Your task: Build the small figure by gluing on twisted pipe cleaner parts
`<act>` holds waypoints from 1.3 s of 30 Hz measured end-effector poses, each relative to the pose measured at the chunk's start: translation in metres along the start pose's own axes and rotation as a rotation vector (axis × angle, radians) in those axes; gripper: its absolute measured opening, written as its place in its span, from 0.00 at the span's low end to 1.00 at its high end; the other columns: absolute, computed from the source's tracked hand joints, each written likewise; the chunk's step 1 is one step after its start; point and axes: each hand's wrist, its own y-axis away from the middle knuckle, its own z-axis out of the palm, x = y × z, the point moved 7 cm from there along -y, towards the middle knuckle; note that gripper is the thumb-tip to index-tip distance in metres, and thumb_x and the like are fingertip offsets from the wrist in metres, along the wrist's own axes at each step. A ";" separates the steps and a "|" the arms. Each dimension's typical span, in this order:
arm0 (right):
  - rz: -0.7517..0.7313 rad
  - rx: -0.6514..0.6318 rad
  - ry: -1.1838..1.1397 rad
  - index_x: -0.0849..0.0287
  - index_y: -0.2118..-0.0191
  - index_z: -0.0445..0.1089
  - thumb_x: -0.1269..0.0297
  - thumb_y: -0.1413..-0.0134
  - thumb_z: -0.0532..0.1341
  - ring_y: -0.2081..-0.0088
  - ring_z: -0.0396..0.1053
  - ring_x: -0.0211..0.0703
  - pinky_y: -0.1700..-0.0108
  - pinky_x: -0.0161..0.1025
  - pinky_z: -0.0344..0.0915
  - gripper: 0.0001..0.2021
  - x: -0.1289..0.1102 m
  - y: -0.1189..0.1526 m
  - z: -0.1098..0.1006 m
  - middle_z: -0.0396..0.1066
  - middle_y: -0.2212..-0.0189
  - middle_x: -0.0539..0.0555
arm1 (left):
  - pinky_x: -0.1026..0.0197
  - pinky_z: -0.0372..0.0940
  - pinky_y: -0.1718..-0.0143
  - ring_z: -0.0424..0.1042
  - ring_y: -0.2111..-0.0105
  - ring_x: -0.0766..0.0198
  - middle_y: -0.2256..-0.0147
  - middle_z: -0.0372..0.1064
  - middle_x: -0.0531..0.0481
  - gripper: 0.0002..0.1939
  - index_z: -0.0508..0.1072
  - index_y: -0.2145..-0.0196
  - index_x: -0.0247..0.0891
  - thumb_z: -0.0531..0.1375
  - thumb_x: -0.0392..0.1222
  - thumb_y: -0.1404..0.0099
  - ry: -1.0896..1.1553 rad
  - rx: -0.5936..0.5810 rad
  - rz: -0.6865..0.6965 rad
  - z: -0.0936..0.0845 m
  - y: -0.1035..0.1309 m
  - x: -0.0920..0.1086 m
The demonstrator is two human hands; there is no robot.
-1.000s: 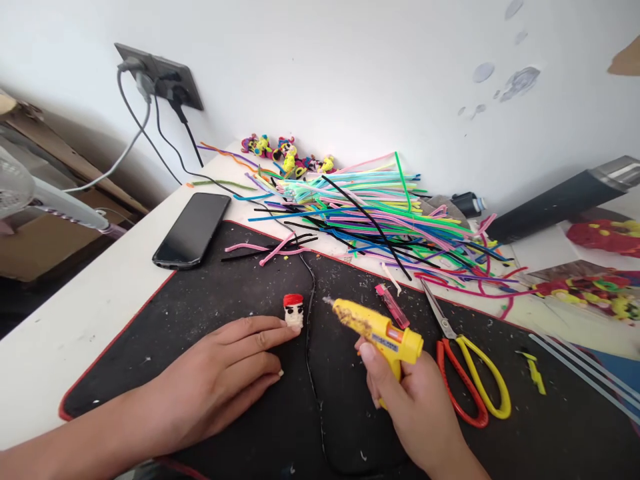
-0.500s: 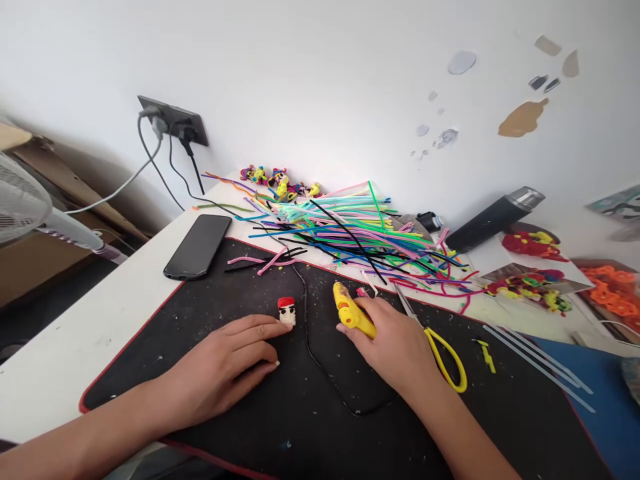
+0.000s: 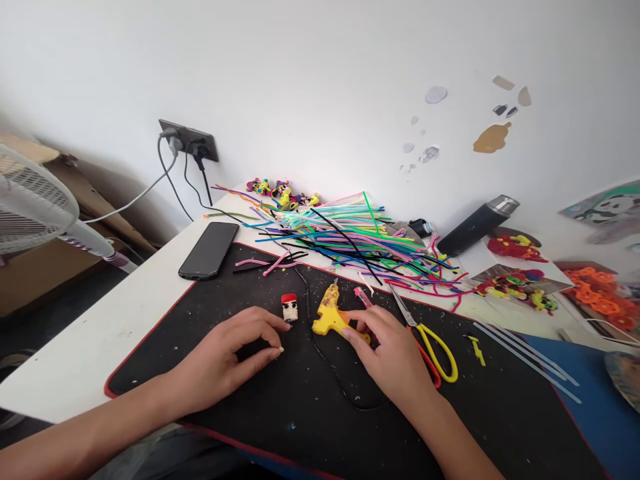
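A small figure with a red top, cream body and black eye marks is on the black mat. My left hand rests beside it, fingers curled and apart from the thumb, one fingertip close to its base. Nothing is held there. Right of the figure, a yellow hot glue gun lies on its side, nozzle pointing away from me. My right hand has its thumb and fingers closed around the handle, hiding part of it. Scissors with yellow and red handles lie just beyond that hand.
A heap of pipe cleaners covers the back of the table. A phone lies at left. A black cord crosses the mat. Clear glue sticks and a dark flask are at right.
The glue gun has turned from upright-held to lying on its side, a little to the left. My right hand has shifted onto its handle. My left thumb and fingers have spread wider. The view has shifted.
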 end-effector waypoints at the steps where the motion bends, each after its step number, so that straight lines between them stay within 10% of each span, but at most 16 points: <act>1: 0.011 0.022 -0.075 0.56 0.54 0.78 0.62 0.31 0.61 0.63 0.75 0.47 0.58 0.41 0.71 0.09 -0.004 0.001 -0.002 0.76 0.66 0.54 | 0.60 0.72 0.49 0.77 0.52 0.59 0.52 0.79 0.45 0.08 0.77 0.60 0.41 0.58 0.43 0.25 0.071 0.007 -0.071 0.000 0.000 -0.001; 8: 0.007 0.009 -0.236 0.55 0.63 0.78 0.65 0.32 0.61 0.70 0.72 0.41 0.66 0.36 0.64 0.09 -0.039 0.006 0.002 0.75 0.71 0.50 | 0.63 0.70 0.61 0.75 0.64 0.61 0.66 0.77 0.52 0.18 0.77 0.64 0.40 0.61 0.57 0.29 0.271 0.024 -0.374 0.001 0.001 -0.001; 15: 0.089 -0.204 -0.408 0.54 0.61 0.80 0.63 0.35 0.64 0.73 0.69 0.37 0.68 0.34 0.62 0.06 -0.060 0.011 0.017 0.74 0.74 0.47 | 0.63 0.69 0.63 0.73 0.66 0.62 0.69 0.76 0.52 0.19 0.77 0.66 0.40 0.62 0.59 0.30 0.343 -0.007 -0.386 0.010 -0.002 0.001; 39: 0.284 -0.289 -0.698 0.58 0.64 0.75 0.62 0.37 0.64 0.74 0.61 0.36 0.72 0.34 0.57 0.06 -0.065 0.008 0.044 0.64 0.77 0.45 | 0.62 0.66 0.60 0.72 0.64 0.61 0.67 0.76 0.53 0.15 0.78 0.66 0.40 0.63 0.55 0.32 0.409 -0.045 -0.445 0.014 0.000 0.004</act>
